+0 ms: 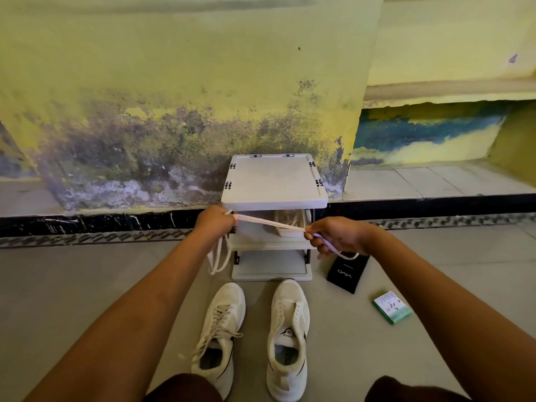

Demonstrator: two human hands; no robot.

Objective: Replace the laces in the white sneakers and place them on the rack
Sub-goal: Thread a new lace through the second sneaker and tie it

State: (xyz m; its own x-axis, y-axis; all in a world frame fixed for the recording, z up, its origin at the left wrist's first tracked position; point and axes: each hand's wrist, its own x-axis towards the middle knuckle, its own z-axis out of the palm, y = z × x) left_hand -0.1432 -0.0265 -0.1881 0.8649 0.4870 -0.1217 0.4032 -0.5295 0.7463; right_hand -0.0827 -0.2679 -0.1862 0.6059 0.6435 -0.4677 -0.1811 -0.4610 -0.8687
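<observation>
A lace (pixel 269 222) is gripped taut by the left hand (pixel 215 221) and the right hand (pixel 333 236); if slackened, it could tangle above the laceless sneaker (pixel 288 338) at six o'clock.

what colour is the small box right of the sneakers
Green and white; the box lies on the floor, seen in the head view.

sneakers (pixel 255 335) white | rack (pixel 274 181) white | box (pixel 346 272) black | wall (pixel 174 82) yellow

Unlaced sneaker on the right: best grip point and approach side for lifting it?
Grip the right sneaker at the heel collar, coming from above on the near side. Its toe points at the rack, the heel faces the person, and with no lace the mouth gapes open, so fingers can likely hook inside the rim.
</observation>
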